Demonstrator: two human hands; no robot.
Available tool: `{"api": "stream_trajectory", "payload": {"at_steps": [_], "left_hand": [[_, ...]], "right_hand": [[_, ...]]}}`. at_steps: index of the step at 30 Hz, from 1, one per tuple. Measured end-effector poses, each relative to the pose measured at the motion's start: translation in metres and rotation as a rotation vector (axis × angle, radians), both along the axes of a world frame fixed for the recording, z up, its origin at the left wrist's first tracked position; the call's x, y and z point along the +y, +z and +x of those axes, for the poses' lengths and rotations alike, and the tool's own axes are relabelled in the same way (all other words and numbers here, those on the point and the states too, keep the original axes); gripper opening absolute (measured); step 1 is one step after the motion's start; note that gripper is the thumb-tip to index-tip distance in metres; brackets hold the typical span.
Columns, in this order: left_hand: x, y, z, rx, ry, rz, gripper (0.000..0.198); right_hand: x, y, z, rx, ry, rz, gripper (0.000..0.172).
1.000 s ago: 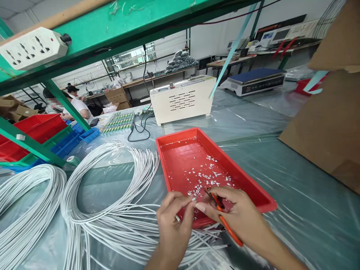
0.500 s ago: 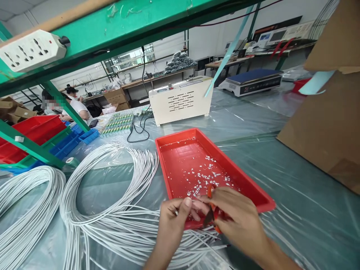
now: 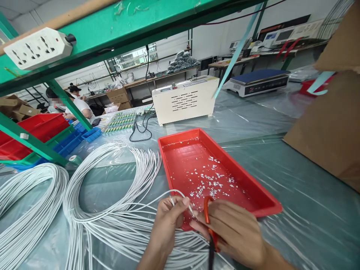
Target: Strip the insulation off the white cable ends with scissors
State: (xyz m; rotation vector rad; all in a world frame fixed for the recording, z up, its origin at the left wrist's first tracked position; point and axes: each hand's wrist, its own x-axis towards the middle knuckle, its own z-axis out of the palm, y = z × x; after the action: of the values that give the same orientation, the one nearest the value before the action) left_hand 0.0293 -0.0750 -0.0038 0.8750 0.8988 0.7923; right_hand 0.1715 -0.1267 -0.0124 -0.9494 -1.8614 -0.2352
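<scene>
My left hand [image 3: 169, 216] pinches a white cable [image 3: 180, 192] near its end, over the near edge of a red tray [image 3: 180, 159]. Orange-handled scissors [image 3: 207, 212] are in my right hand [image 3: 234, 228], their dark blades pointing down toward the bottom of the view. The fingertips of my right hand are close to the cable end; whether they touch it is hard to tell. Small white scraps [image 3: 210, 182] lie scattered in the tray. A large coil of white cables [image 3: 75, 187] spreads to the left and beneath my hands.
A second cable coil [image 3: 36, 210] lies at the far left. Behind the tray stands a cream metal box [image 3: 185, 101], with a blue-topped scale [image 3: 257, 82] to its right. Cardboard [image 3: 329, 127] rises at right. Stacked bins [image 3: 33, 135] and seated people are at back left.
The scissors have turned in my right hand, blades now downward. A white cable now arches up into my left hand. The whole view has shifted slightly.
</scene>
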Motion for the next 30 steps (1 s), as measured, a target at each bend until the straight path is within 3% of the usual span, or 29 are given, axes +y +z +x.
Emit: {"api": "stream_trajectory", "payload": {"at_steps": [3,7,10,13,19,30], "left_hand": [[0.001,0.001,-0.005,-0.047,0.084,0.056,0.028],[0.000,0.005,-0.008,-0.049,0.118,0.088,0.026],[-0.001,0.007,-0.008,-0.031,0.177,0.131,0.027],[-0.002,0.008,-0.007,-0.014,0.220,0.175,0.028],[-0.002,0.005,-0.007,-0.001,0.253,0.179,0.029],[-0.003,0.005,-0.006,-0.038,0.229,0.169,0.025]], "right_hand": [[0.000,0.006,-0.003,0.194,0.026,-0.245,0.003],[0.000,0.003,-0.005,0.414,0.190,-0.929,0.033],[0.001,-0.003,-0.006,0.527,0.373,-1.231,0.046],[0.002,-0.005,-0.004,0.568,0.443,-1.378,0.050],[-0.002,0.002,-0.004,0.501,0.410,-1.556,0.051],[0.000,0.012,-0.005,0.525,0.365,-1.596,0.048]]}}
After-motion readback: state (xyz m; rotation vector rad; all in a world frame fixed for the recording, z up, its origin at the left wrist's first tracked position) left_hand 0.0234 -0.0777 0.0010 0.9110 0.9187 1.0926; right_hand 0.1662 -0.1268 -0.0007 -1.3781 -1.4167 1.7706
